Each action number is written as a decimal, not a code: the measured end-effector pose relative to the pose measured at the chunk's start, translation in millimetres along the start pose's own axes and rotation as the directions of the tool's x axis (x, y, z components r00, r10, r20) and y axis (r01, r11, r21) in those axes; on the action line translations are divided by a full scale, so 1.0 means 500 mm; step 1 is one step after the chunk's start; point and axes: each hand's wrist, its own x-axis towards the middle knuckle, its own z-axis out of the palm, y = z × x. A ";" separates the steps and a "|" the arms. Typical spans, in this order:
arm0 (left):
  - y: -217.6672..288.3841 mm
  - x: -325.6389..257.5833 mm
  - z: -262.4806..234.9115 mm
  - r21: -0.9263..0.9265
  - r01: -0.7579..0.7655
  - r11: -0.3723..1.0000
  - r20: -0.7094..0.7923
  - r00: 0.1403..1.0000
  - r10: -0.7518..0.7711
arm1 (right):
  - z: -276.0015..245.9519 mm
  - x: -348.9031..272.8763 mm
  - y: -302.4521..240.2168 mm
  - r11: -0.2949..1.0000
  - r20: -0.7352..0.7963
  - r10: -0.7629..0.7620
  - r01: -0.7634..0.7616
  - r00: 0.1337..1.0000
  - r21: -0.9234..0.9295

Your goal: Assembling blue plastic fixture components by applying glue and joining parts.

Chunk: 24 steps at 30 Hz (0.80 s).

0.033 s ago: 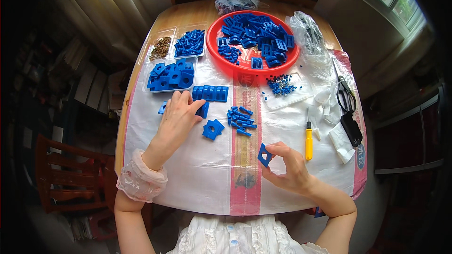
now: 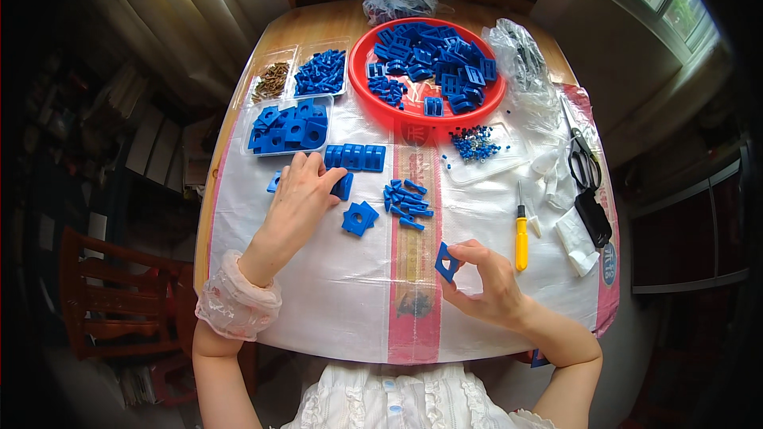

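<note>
Pinching blue square frame (image 2: 446, 261), right hand (image 2: 489, 286) raised; left hand (image 2: 300, 200) flat, seemingly gripping blue block (image 2: 343, 186).

No visible change between pictures

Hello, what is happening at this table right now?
A person sits at a table covered with a white sheet and sorts small blue plastic parts. The right hand holds a square blue piece with a hole above the sheet. The left hand rests on a blue block near a row of blocks. A red tray holds many more.
</note>
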 end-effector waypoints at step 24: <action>-0.070 0.019 -0.017 -0.314 -0.225 0.922 0.018 0.970 0.242 | -0.002 0.007 -0.007 0.999 0.048 -0.036 0.036 0.998 0.012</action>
